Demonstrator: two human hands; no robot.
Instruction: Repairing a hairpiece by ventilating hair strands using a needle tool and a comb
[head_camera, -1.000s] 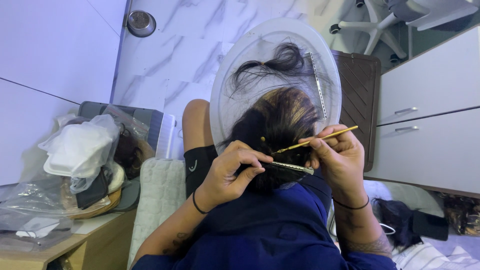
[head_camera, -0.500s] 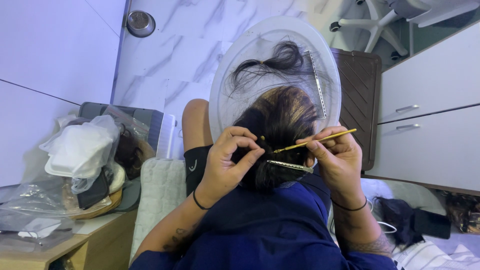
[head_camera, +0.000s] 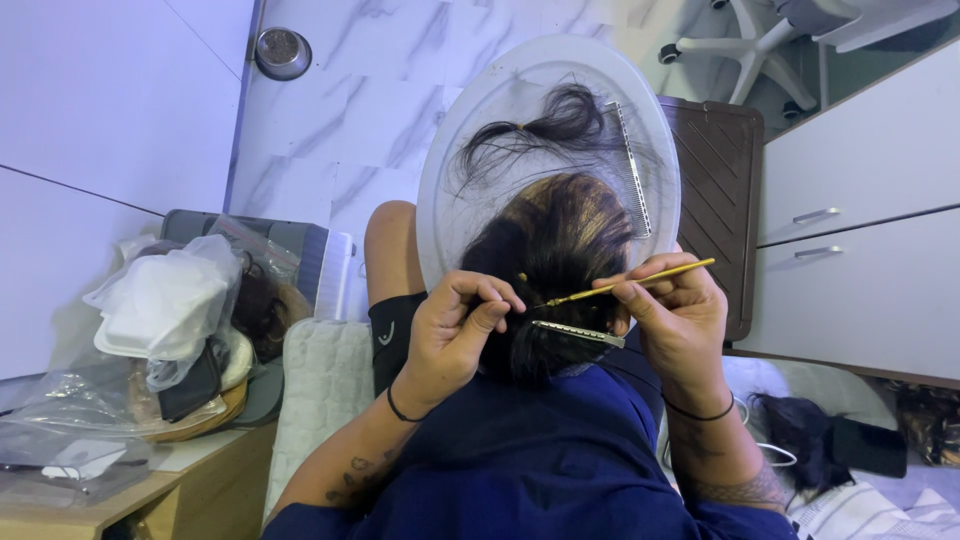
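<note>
Crinkly clear plastic bags (head_camera: 90, 400) heaped at 9 o'clock on wooden counter (head_camera: 150, 490); marble floor (head_camera: 350, 120) beyond. Left hand (head_camera: 455, 335) pinching dark hair (head_camera: 550, 260), right hand (head_camera: 675, 315) pinching thin gold needle (head_camera: 630, 283).

Steel bowl (head_camera: 282, 52), perhaps office chair (head_camera: 770, 40).

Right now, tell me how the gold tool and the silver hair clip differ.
The gold tool is a thin yellow stick pinched in the right hand, tilted up to the right; the silver hair clip is flat, metallic and clamped in the dark hair, held by no hand. The tool looks longer than the clip. Both are slim and sit at the hair.
</note>
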